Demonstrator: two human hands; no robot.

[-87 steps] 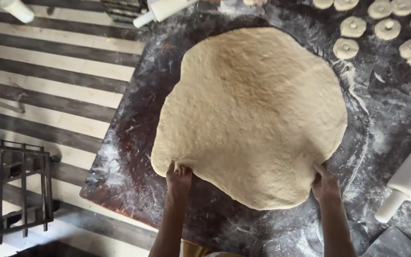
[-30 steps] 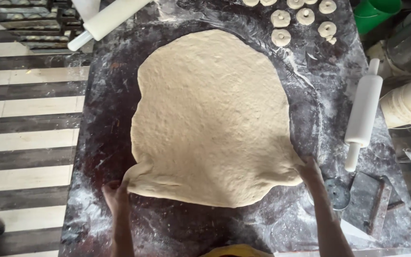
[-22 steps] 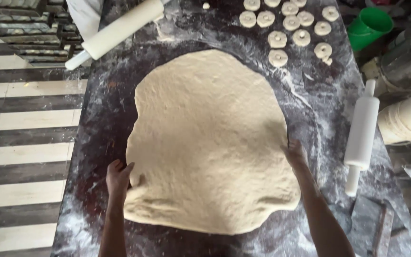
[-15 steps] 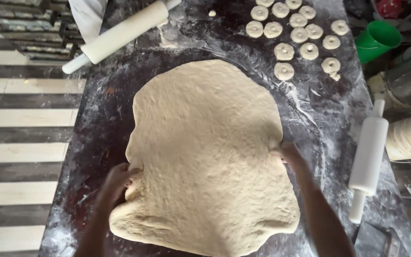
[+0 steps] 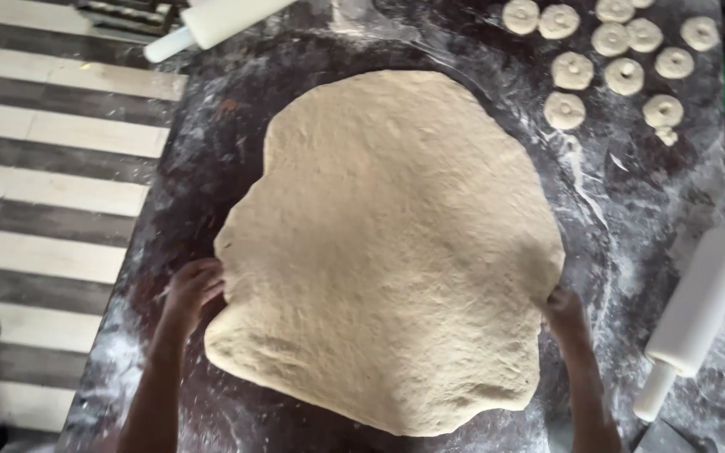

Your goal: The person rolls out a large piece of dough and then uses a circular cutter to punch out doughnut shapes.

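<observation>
The large sheet of dough (image 5: pixel 388 252) lies flat on the floured dark bench (image 5: pixel 631 218), between the two hands. The left hand (image 5: pixel 188 289) has its fingers (image 5: pixel 207 273) slightly spread and touching the left edge of the dough. The right hand (image 5: pixel 565 312) is at the right edge; I cannot tell how its fingers are placed. A white rolling pin (image 5: pixel 698 306) lies to the right of them.

No packages, labels, signs or screens are visible anywhere in this view.
</observation>
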